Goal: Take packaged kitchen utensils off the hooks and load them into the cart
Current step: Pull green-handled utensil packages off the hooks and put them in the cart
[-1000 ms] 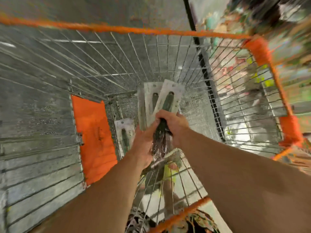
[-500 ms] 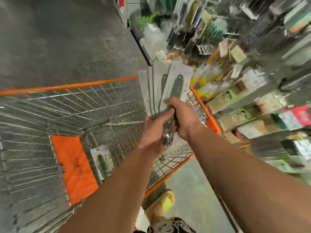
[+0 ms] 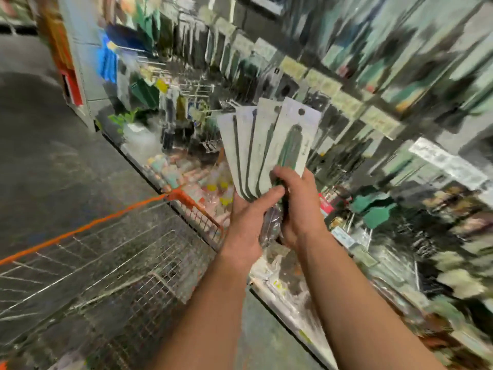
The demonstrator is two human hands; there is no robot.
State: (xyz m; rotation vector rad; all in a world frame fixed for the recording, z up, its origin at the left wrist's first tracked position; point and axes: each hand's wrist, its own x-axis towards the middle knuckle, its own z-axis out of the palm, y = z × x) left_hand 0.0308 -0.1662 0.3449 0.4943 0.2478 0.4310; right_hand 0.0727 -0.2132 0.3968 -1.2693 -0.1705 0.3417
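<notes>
Wire cart [image 3: 112, 276] with orange rim at left; at centre, left hand [image 3: 248, 222] and right hand [image 3: 298, 206] both grip a fanned stack of packaged utensils [image 3: 266, 148] held upright beside the blurred display hooks [image 3: 202, 89].

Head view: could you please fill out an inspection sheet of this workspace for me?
Surface: grey aisle floor.
Job's things: fanned bunch of packaged utensils, held upright above the cart's far corner; wire cart with orange rim, lower left, contents blurred.
Clutter: low shelf of small goods, blurred.
Grippers: left hand and right hand both grip the bunch's lower end.
Cables: nothing seen.
Surroundings: display wall of hanging packaged goods, motion-blurred.
</notes>
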